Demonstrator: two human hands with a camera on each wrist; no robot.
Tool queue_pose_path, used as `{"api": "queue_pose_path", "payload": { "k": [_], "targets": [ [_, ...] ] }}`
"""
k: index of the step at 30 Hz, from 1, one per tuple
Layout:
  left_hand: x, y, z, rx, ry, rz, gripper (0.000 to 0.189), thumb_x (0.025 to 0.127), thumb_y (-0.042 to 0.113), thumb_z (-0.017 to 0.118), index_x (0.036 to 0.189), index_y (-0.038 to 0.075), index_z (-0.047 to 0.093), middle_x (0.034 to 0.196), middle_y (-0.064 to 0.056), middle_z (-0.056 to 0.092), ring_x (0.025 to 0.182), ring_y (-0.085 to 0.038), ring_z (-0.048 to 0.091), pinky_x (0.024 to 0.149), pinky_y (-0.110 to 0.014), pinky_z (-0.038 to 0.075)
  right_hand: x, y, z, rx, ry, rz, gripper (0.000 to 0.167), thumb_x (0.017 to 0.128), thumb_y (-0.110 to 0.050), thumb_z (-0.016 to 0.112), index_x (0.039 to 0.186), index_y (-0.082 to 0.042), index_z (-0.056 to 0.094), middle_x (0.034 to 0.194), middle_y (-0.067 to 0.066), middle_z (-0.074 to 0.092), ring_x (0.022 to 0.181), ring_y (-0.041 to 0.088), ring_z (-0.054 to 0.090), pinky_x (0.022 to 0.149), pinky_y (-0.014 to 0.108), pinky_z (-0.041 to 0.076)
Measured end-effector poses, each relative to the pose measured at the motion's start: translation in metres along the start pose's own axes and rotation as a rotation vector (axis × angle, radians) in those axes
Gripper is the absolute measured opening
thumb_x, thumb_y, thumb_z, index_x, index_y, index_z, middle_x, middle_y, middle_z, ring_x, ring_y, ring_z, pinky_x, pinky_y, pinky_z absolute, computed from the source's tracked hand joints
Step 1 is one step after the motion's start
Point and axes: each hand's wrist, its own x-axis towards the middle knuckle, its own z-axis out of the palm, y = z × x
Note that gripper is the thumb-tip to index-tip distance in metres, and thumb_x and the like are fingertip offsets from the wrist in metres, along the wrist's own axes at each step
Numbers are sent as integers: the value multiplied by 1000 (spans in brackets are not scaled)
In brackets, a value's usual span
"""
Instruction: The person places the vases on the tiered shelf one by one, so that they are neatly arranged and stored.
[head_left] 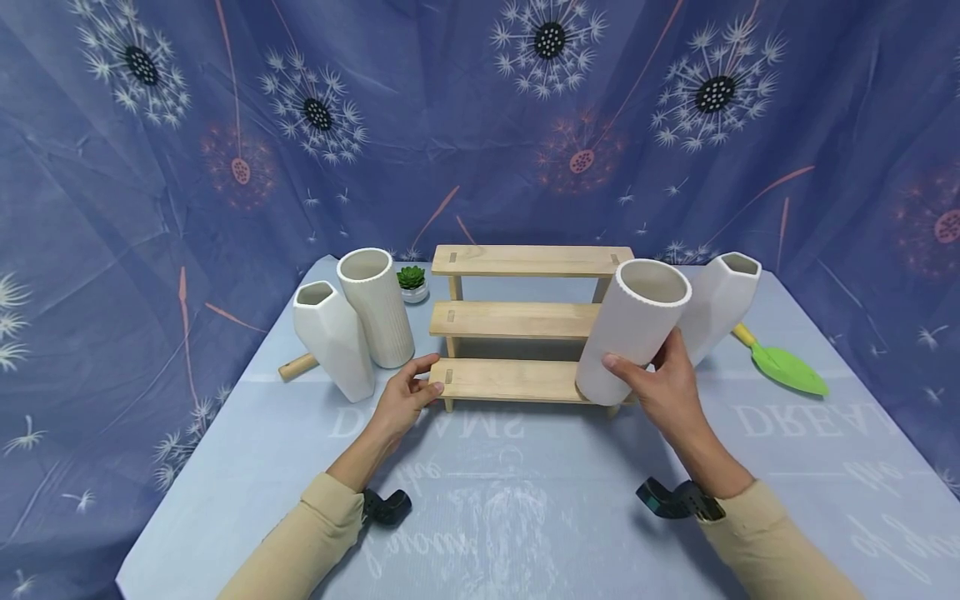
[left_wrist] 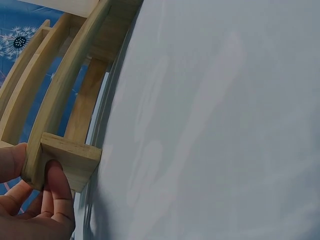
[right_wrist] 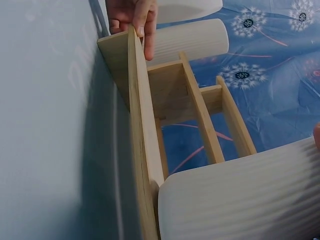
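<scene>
A three-tier wooden shelf [head_left: 510, 379] stands mid-table. My left hand [head_left: 401, 402] pinches the left end of its lowest board; in the left wrist view the board [left_wrist: 55, 107] runs between thumb and fingers [left_wrist: 59, 192]. At the right end of that board, my right hand [head_left: 666, 385] grips a white cylindrical vase [head_left: 630, 329] around its right side, thumb in front. Fine ribs line this vase [right_wrist: 240, 195] in the right wrist view. Its base is at the lowest board, and whether it bears weight there I cannot tell.
To the left are a faceted white vase [head_left: 333, 342], a ribbed white vase [head_left: 381, 312], a wooden handle [head_left: 297, 367] and a small potted succulent [head_left: 412, 283]. Another faceted vase [head_left: 720, 300] and a green trowel [head_left: 787, 369] are to the right. A blue patterned cloth [head_left: 450, 125] hangs behind.
</scene>
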Motion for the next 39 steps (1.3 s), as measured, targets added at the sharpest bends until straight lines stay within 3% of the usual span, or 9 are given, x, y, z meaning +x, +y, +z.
{"api": "queue_pose_path", "payload": {
  "k": [5, 13, 21, 29, 39],
  "targets": [
    [0, 0, 0, -19, -4, 0, 52, 90, 3, 59, 139, 5, 43, 135, -16, 45, 85, -6, 54, 73, -19, 49, 2, 1, 3, -2, 1, 3, 81, 80, -24, 76, 144, -24, 27, 140, 4, 41, 120, 15, 43, 102, 47, 36],
    [-1, 0, 1, -56, -16, 8, 53, 90, 0, 58, 140, 4, 41, 135, -17, 44, 87, -5, 55, 72, -15, 49, 3, -1, 7, -14, -9, 19, 83, 80, -29, 76, 144, -18, 25, 141, 7, 40, 123, 22, 42, 103, 50, 35],
    [-2, 0, 2, -61, -2, -6, 53, 90, 1, 58, 140, 5, 41, 135, -15, 44, 85, -5, 55, 71, -15, 50, 6, 1, 12, -46, -3, 9, 81, 79, -27, 77, 143, -13, 28, 137, 8, 43, 119, 20, 44, 97, 40, 34],
    [-1, -1, 2, -68, -2, 0, 53, 90, 0, 58, 140, 4, 41, 136, -16, 44, 83, -4, 56, 72, -15, 50, 8, 1, 15, -48, -10, 2, 85, 78, -27, 78, 144, -11, 26, 138, 12, 41, 122, 28, 43, 101, 49, 33],
    [-2, 0, 1, -76, -3, -6, 54, 90, 0, 58, 141, 4, 41, 136, -14, 44, 86, -5, 56, 73, -15, 50, 8, -2, 22, -40, -35, 2, 84, 78, -25, 77, 144, -12, 26, 138, 12, 41, 121, 28, 43, 100, 47, 33]
  ]
}}
